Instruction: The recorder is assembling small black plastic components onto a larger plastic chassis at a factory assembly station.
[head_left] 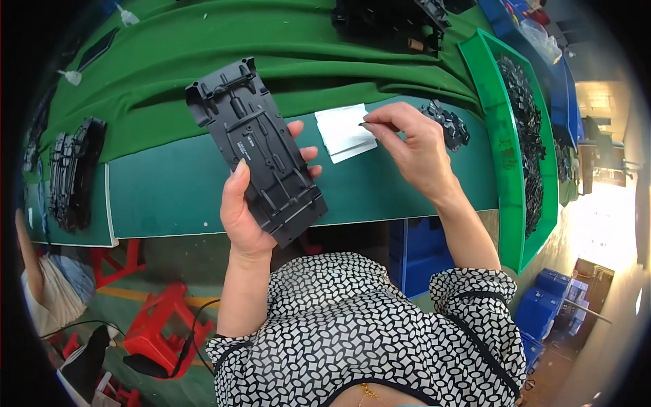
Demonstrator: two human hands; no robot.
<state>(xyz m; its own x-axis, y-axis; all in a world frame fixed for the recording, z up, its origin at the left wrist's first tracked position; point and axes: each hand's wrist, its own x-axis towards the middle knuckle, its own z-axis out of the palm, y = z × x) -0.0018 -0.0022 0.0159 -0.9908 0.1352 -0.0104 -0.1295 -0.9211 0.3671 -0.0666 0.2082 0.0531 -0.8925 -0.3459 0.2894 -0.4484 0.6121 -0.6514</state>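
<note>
Black, long, ribbed plastic panel (pixel 263 150) is resting in the left hand (pixel 245 218), slanting above the near edge of the green bench (pixel 169 197), its moulded face showing. That hand is wrapping it from below, the thumb lying on the left edge and the fingertips curling past the right one. The right hand (pixel 422 154) is pinching what seems a tiny dark piece (pixel 365 125) between thumb and forefinger, over a small stack of white rectangular sheets (pixel 342 139); its exact shape is too small to tell.

For good handling, the left hand should be supporting the panel by its edges, leaving the ribs uncovered, and holding it without twisting. The right hand should be gripping the piece lightly near its rim, and working clear of the loose heap of small black shiny parts (pixel 449 126) lying just beside it.
</note>
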